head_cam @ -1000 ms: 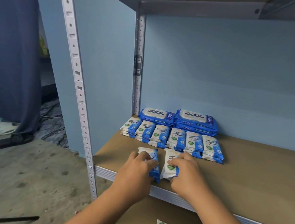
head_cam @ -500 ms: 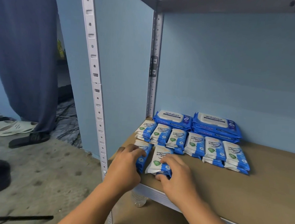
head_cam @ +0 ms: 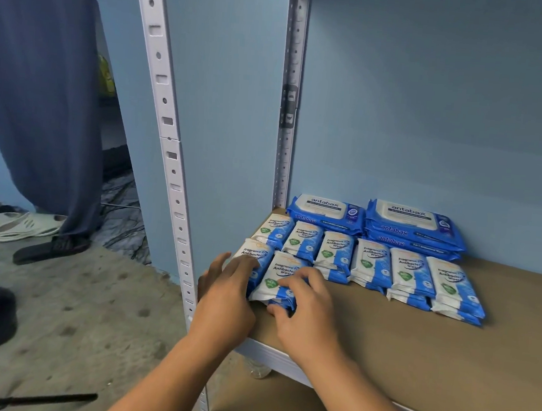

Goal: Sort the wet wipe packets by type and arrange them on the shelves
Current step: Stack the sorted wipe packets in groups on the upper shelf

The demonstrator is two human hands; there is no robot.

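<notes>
Your left hand (head_cam: 226, 286) flat, fingers resting on outer packet (head_cam: 248, 250), your right hand (head_cam: 307, 303) pinching inner packet (head_cam: 276, 271) at its 3 o'clock, sorted row (head_cam: 372, 263) at 12 o'clock on shelf (head_cam: 415, 342).

On the shelf board (head_cam: 414, 349), two stacks of large packs (head_cam: 413, 227) sit side by side at the back left, by the rear wall. A row of small packets (head_cam: 372, 263) lies directly before them. Before that row's left end, near the front edge, two more lie side by side. Your left hand (head_cam: 225, 296) rests on the left front packet (head_cam: 252, 253); your right hand (head_cam: 306, 306) pinches the right front packet (head_cam: 281, 278). The front upright (head_cam: 169, 150) stands just left of both.
</notes>
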